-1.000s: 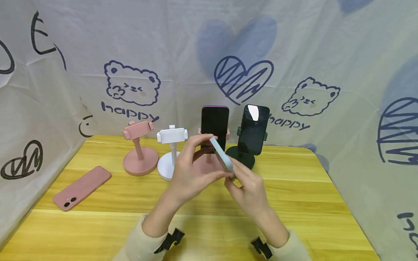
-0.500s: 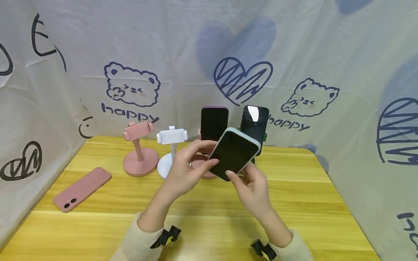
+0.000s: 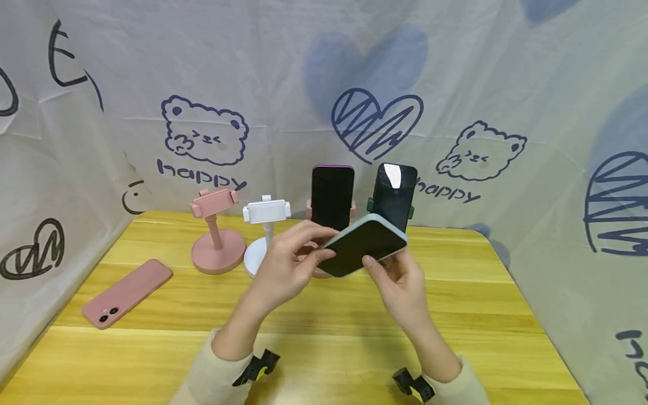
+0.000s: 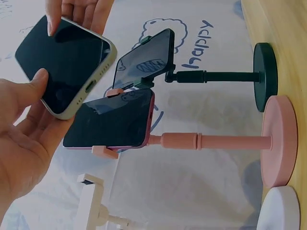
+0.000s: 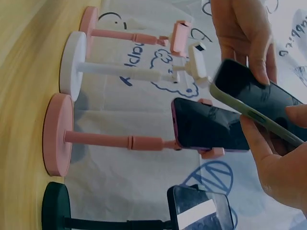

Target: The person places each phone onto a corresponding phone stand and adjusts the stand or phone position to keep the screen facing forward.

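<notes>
Both hands hold a smartphone (image 3: 361,247) in a pale blue-green case above the table, its black screen facing up and tilted. The left hand (image 3: 291,261) pinches its left end, thumb on the screen and fingers beneath. At the near right edge, the right hand (image 3: 400,284) grips it with the thumb on the screen. In the left wrist view the phone's charging-port end (image 4: 91,86) shows. Behind it, a second phone (image 3: 332,194) stands clamped in a pink stand (image 4: 216,141), and a third phone (image 3: 395,194) in a dark green stand (image 4: 220,76).
Left of these stand a white phone stand (image 3: 266,211) and another pink stand (image 3: 216,250), both with bare clamps. A pink-cased phone (image 3: 127,292) lies face down on the wooden table (image 3: 455,315) at the left. A printed cloth (image 3: 283,84) hangs behind and at the sides.
The held phone was edge-on to the head camera; both hands have turned it so the screen shows, then tipped it flatter. The right hand has shifted slightly right.
</notes>
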A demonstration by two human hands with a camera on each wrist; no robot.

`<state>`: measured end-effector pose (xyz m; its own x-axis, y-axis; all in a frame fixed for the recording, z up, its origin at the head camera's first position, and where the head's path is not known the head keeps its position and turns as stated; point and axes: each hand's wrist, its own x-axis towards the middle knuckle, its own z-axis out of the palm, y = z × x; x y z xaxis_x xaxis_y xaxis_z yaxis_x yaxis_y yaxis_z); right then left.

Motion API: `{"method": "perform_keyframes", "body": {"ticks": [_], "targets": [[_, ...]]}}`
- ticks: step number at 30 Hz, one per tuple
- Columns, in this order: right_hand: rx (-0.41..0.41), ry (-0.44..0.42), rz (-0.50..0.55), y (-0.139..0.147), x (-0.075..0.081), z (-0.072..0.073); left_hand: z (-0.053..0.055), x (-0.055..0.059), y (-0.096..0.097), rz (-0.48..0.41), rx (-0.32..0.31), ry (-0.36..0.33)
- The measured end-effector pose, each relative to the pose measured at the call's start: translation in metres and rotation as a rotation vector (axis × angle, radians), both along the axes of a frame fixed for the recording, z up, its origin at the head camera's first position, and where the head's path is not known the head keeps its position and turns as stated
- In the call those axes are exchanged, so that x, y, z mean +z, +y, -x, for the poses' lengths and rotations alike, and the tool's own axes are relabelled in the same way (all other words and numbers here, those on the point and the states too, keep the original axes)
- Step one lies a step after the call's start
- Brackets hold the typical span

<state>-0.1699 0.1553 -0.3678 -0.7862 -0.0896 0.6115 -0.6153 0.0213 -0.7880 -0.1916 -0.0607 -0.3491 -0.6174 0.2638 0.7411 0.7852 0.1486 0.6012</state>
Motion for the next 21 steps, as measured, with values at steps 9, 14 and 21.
{"method": "perform_keyframes", "body": {"ticks": [9,14,21], "targets": [[0.103,-0.069,0.034,0.000,0.005,0.007,0.001,0.004,-0.003,0.049,0.058,0.107],[0.081,-0.061,0.014,-0.003,0.017,0.014,0.002,0.006,-0.008,-0.005,0.080,0.091],[0.077,-0.066,-0.056,-0.018,0.047,0.036,0.006,0.012,-0.034,-0.133,0.202,0.098]]}}
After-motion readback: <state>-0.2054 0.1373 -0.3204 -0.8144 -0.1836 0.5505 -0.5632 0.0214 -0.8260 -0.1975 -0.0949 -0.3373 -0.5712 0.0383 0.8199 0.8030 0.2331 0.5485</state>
